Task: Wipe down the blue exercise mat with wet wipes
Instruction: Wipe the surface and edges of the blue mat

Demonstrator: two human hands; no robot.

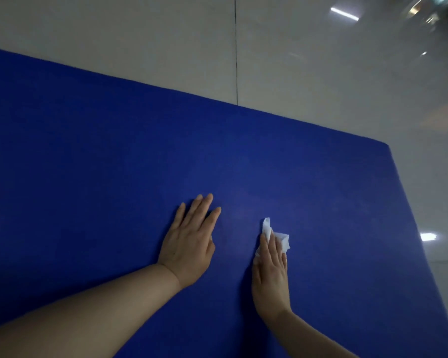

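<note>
The blue exercise mat point(114, 156) lies flat on the floor and fills most of the view. Its far edge runs diagonally from upper left to a corner at the right. My left hand point(188, 244) rests flat on the mat, fingers straight and slightly spread. To its right, my right hand point(270, 277) presses a crumpled white wet wipe point(279, 237) onto the mat with straight fingers. The wipe sticks out beyond the fingertips and partly lies hidden under them.
Glossy pale floor tiles point(308, 73) surround the mat beyond its far and right edges, with a dark grout line point(236, 47) running away from me. Bright light reflections show on the tiles at the right.
</note>
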